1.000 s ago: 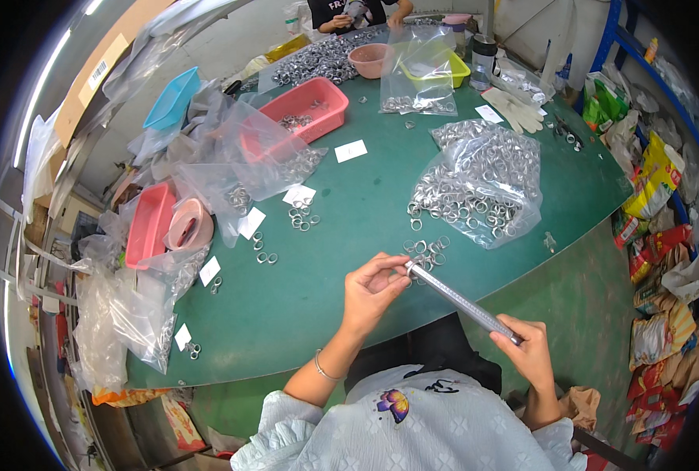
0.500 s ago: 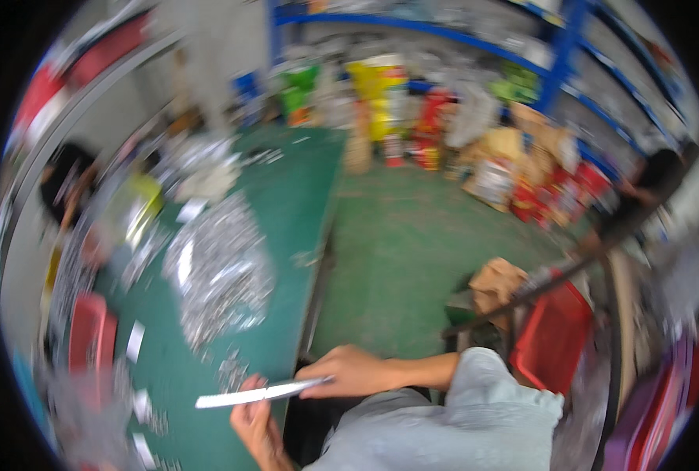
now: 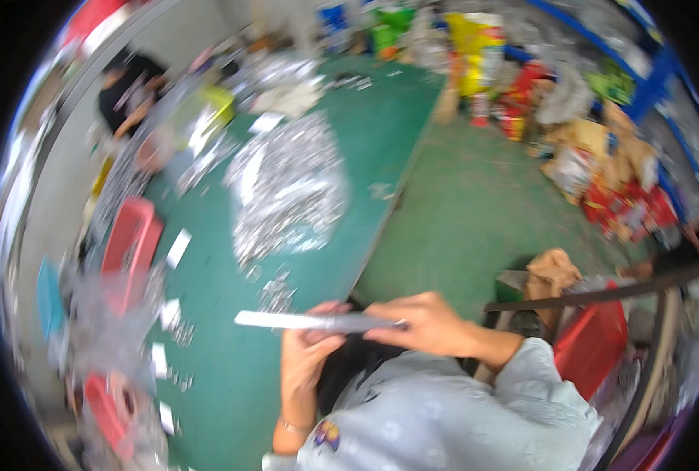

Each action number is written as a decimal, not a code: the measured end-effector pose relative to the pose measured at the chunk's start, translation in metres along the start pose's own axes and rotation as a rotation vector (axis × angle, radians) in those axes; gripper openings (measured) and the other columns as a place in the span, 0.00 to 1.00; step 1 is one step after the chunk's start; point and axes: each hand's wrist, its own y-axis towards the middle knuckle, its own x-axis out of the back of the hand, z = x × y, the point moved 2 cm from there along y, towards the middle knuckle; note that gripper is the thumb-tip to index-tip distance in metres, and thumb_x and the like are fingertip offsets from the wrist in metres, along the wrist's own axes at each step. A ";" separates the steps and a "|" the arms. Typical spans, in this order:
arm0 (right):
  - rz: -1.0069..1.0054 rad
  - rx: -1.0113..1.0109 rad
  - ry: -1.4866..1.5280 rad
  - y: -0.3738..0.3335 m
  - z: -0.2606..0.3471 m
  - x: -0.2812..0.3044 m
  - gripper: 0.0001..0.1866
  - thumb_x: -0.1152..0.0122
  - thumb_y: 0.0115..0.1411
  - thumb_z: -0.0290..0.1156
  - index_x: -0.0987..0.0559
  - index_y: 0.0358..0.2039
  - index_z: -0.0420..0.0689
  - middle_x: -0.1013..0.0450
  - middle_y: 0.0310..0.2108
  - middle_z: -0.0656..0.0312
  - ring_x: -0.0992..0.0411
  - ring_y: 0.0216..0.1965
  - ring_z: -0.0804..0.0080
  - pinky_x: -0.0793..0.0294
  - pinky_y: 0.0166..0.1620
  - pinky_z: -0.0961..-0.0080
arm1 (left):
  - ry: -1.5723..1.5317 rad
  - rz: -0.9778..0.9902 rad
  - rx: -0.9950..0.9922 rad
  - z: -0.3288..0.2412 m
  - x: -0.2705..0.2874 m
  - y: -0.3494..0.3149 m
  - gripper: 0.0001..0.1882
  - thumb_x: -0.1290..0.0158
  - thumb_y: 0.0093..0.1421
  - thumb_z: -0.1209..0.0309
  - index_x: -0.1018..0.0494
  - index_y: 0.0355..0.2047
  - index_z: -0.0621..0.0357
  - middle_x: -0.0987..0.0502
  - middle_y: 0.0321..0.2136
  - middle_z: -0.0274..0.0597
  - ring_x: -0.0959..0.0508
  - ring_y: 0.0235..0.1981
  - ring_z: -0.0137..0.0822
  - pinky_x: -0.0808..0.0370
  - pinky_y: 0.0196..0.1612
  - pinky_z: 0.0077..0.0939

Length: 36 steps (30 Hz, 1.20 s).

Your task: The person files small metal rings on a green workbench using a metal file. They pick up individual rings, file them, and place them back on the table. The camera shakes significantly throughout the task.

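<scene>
The left hand (image 3: 301,363) pinched the metal rod (image 3: 267,319) mid-length, the right hand (image 3: 426,320) its end; a slip might have scattered nearby rings (image 3: 277,296).

Wearer's hands, 2: L hand (image 3: 301,357), R hand (image 3: 420,323), both on 1 grey rod (image 3: 318,321). Tabletop (image 3: 393,118): 1 lg. clear bag of rings (image 3: 290,184) twd. R edge; white cards (image 3: 178,249), 5 seen, 4 twd. L edge, 1 twd. far edge; 2 pink-red tubs (image 3: 147,255) and 1 blue tub (image 3: 49,298) nr. L edge; 1 yel.-green tub (image 3: 223,104) twd. far L corner. Loose rings (image 3: 277,293): blurred, qty. n/a.
</scene>
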 end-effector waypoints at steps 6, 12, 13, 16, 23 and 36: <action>0.046 -0.001 0.100 0.008 -0.001 -0.009 0.13 0.35 0.51 0.33 0.22 0.36 0.40 0.28 0.20 0.56 0.31 0.18 0.61 0.33 0.22 0.71 | -0.039 -0.012 -0.116 -0.005 0.007 -0.006 0.24 0.38 0.47 0.76 0.31 0.45 0.72 0.28 0.44 0.50 0.25 0.41 0.37 0.27 0.43 0.27; 0.092 -0.013 0.121 0.011 0.003 -0.011 0.11 0.36 0.52 0.32 0.22 0.34 0.41 0.30 0.18 0.57 0.33 0.16 0.63 0.35 0.21 0.71 | -0.045 0.003 -0.182 -0.002 0.009 -0.008 0.16 0.40 0.47 0.83 0.25 0.38 0.70 0.28 0.42 0.48 0.26 0.43 0.37 0.29 0.47 0.28; 0.090 -0.008 0.125 0.011 0.004 -0.011 0.11 0.36 0.52 0.32 0.22 0.34 0.41 0.30 0.18 0.57 0.33 0.16 0.63 0.35 0.21 0.71 | -0.049 0.003 -0.195 -0.002 0.008 -0.008 0.16 0.39 0.46 0.82 0.25 0.38 0.69 0.27 0.41 0.47 0.26 0.42 0.36 0.29 0.46 0.27; 0.114 -0.002 0.122 0.011 0.007 -0.011 0.11 0.35 0.51 0.33 0.22 0.34 0.42 0.30 0.18 0.58 0.33 0.16 0.64 0.35 0.20 0.72 | 0.066 -0.028 -0.213 -0.001 0.007 -0.007 0.19 0.33 0.40 0.75 0.24 0.34 0.68 0.26 0.35 0.46 0.25 0.35 0.35 0.28 0.39 0.24; 0.111 0.066 0.025 0.011 0.008 -0.016 0.14 0.34 0.50 0.35 0.23 0.35 0.43 0.30 0.17 0.59 0.33 0.15 0.65 0.35 0.18 0.72 | 0.191 0.027 -0.224 -0.007 0.013 -0.011 0.18 0.33 0.42 0.74 0.23 0.35 0.66 0.26 0.33 0.41 0.26 0.33 0.30 0.29 0.36 0.20; 0.139 0.067 0.014 0.011 0.007 -0.017 0.16 0.33 0.48 0.35 0.23 0.36 0.42 0.28 0.20 0.59 0.31 0.16 0.64 0.33 0.20 0.73 | 0.195 0.020 -0.239 -0.005 0.013 -0.012 0.19 0.33 0.42 0.71 0.23 0.35 0.65 0.27 0.32 0.40 0.26 0.33 0.30 0.29 0.35 0.20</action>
